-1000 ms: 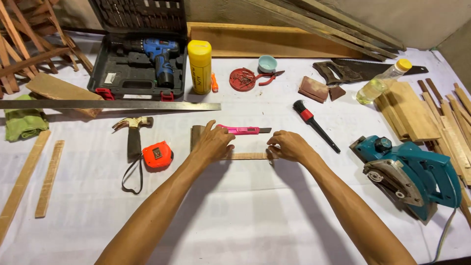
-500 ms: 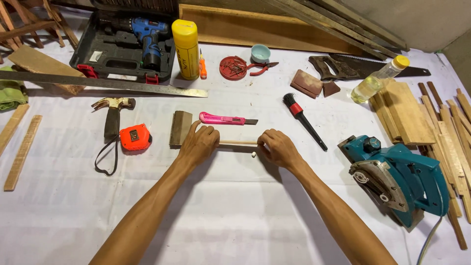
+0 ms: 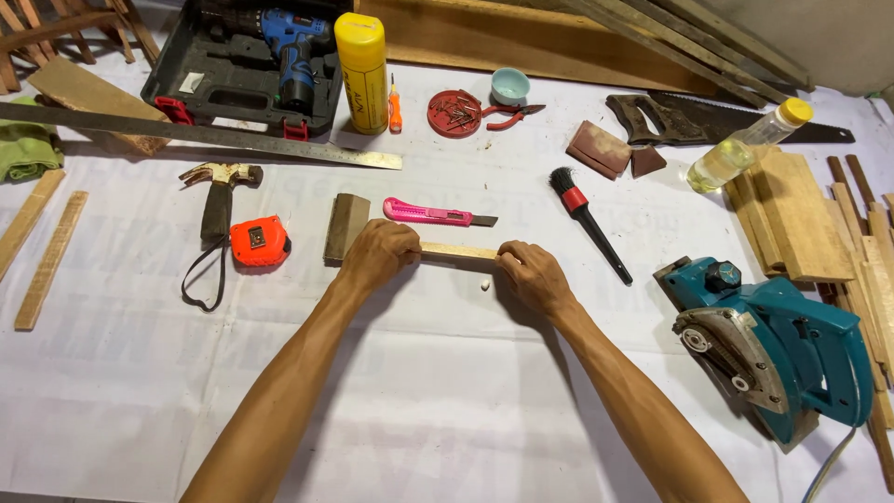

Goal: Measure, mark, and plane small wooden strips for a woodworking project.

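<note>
A thin wooden strip lies flat on the white table cover. My left hand grips its left end and my right hand grips its right end. A wooden block stands just left of my left hand. A pink utility knife lies right behind the strip, blade out. A small white bit rests beside my right hand.
An orange tape measure, hammer and steel ruler lie at left. Behind are a drill case, yellow can, red lid with nails and brush. A teal circular saw and wood slats fill the right.
The view has shifted, so everything sits lower and further left. Both hands stay on the strip's ends, spread slightly wider apart.
</note>
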